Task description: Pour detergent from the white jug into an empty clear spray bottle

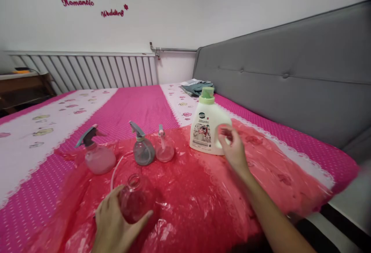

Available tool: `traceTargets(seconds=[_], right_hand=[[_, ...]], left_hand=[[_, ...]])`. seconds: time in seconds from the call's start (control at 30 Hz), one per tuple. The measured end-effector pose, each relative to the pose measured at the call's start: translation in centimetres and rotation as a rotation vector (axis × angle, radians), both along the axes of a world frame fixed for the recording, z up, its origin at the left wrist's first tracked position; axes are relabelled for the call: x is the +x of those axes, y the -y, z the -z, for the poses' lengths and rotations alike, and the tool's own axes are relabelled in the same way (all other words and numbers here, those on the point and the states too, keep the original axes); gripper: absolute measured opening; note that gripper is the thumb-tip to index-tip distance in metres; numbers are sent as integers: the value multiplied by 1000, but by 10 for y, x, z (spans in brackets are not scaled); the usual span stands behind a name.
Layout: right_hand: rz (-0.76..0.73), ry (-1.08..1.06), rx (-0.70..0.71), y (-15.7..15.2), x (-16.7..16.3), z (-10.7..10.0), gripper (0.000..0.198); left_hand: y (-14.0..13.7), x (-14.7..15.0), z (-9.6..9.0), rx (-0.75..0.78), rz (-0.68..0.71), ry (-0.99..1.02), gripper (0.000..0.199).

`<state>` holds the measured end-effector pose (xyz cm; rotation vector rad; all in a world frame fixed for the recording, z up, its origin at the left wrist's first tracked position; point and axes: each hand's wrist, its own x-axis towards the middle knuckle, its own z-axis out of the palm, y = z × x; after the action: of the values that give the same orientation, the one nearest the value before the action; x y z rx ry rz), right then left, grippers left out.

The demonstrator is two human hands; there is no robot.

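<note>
My left hand point(117, 222) is curved around a clear spray bottle body point(137, 199) with an uncapped neck, standing on the red plastic sheet. A thin pale tube point(113, 173) curves out beside this hand; its lower end is hidden. My right hand point(233, 146) is at the handle of a white detergent jug point(203, 129) with a green cap, its fingers curled at the handle opening. The jug stands upright. Behind the clear bottle are a pink-tinted spray bottle point(100, 159), a grey spray bottle point(144, 152) and a small clear spray bottle point(164, 151).
Red plastic sheeting point(185, 206) lies wrinkled over the pink and white bedspread point(139, 106). Folded clothes point(197, 86) rest behind the jug. A grey padded headboard point(290, 55) runs along the right, a radiator point(95, 71) along the back wall, and a wooden table point(23, 86) stands far left.
</note>
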<state>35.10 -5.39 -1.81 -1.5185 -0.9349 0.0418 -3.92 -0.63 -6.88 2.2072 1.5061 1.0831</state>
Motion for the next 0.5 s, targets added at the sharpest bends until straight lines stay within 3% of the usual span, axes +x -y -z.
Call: traceTargets(seconds=[0.1, 0.17, 0.27, 0.4, 0.5], right_hand=[[240, -13, -55, -3, 50, 17, 54], [281, -14, -81, -4, 67, 27, 63], [200, -52, -120, -14, 76, 38, 68], [38, -143, -148, -33, 81, 42, 54], [-22, -223, -132, -37, 86, 44, 44]], left_hand=[[-5, -1, -3, 47, -11, -185, 74], [-9, -5, -5, 28, -3, -214, 70], [-14, -9, -8, 1, 30, -163, 67], [-11, -4, -12, -15, 71, -102, 63], [-9, -1, -15, -82, 49, -137, 73]])
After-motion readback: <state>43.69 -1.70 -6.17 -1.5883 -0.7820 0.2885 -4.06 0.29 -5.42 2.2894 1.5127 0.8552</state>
